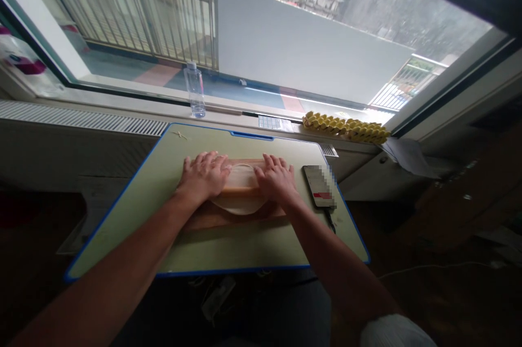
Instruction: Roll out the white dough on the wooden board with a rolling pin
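As hands (206, 174) (278, 176) touch rolling pin (241, 192) — apart, outstretched

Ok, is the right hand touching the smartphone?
Apart. The head view shows a strip of green tabletop between the right hand and the smartphone's left edge.

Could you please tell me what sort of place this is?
Likely a room in a home, though I cannot be sure: a small blue-edged table stands beside a large window, with a slatted grille below it.
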Tool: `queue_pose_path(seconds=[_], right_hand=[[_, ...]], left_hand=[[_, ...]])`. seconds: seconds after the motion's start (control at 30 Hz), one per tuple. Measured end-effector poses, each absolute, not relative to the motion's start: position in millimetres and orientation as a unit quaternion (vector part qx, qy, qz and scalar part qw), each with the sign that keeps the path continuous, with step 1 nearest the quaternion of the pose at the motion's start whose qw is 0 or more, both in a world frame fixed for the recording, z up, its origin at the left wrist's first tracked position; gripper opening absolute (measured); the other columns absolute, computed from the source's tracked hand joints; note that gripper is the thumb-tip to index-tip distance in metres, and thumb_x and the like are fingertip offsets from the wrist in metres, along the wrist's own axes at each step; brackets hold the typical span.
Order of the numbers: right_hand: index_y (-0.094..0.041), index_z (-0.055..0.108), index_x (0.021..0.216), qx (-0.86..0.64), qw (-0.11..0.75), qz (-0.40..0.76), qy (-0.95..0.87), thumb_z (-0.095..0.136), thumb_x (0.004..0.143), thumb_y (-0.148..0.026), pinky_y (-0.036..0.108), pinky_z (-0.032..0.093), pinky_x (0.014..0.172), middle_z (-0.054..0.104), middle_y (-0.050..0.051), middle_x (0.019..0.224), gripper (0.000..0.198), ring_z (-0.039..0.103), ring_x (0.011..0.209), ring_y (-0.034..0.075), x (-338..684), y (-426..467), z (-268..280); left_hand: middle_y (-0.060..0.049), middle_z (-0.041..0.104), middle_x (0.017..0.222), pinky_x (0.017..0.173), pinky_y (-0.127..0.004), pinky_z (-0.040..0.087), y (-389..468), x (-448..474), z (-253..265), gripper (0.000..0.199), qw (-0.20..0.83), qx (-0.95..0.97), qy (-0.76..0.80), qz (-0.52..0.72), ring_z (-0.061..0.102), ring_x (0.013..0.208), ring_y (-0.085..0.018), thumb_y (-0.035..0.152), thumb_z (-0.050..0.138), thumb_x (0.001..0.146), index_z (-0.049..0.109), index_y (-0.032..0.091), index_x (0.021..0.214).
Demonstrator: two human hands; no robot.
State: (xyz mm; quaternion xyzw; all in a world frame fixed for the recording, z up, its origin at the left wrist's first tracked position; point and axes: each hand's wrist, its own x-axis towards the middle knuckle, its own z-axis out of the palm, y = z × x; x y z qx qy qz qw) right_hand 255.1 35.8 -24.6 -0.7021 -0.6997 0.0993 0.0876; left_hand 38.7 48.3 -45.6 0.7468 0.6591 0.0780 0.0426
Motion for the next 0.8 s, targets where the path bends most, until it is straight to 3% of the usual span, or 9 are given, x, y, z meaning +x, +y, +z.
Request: queue_pose_path(seconds=[0.27, 0.47, 0.8], right_hand=[[-0.015, 0.05, 0.161, -0.705, 0.122, 0.038, -0.698, 0.04, 0.108, -0.045, 0.063, 0.024, 0.13, 0.054, 0.016, 0.165, 0.061, 0.044, 0.153, 0.033, 253, 80, -31], [-0.016, 0.057, 0.152, -0.73, 0.114, 0.069, -0.67, 0.042, 0.107, -0.04, 0.068, 0.025, 0.127, 0.058, 0.018, 0.161, 0.054, 0.049, 0.148, 0.035, 255, 123, -36], [-0.014, 0.066, 0.137, -0.74, 0.113, 0.036, -0.662, 0.044, 0.107, -0.042, 0.06, 0.031, 0.122, 0.068, 0.021, 0.146, 0.047, 0.057, 0.138, 0.036, 255, 161, -41]], left_hand=[[-0.018, 0.062, 0.158, 0.123, -0.066, 0.033, 88, 42, -40, 0.058, 0.017, 0.743, 0.659, 0.114, 0.055, 0.143, -0.038, 0.047, 0.036, 0.105, 0.066, 0.021, 0.147], [-0.02, 0.067, 0.15, 0.117, -0.06, 0.039, 127, 44, -40, 0.054, 0.018, 0.719, 0.69, 0.084, 0.06, 0.135, -0.037, 0.042, 0.036, 0.103, 0.071, 0.018, 0.137], [-0.023, 0.069, 0.144, 0.11, -0.057, 0.045, 157, 43, -38, 0.052, 0.03, 0.701, 0.704, 0.108, 0.06, 0.134, -0.039, 0.038, 0.036, 0.103, 0.073, 0.014, 0.133]])
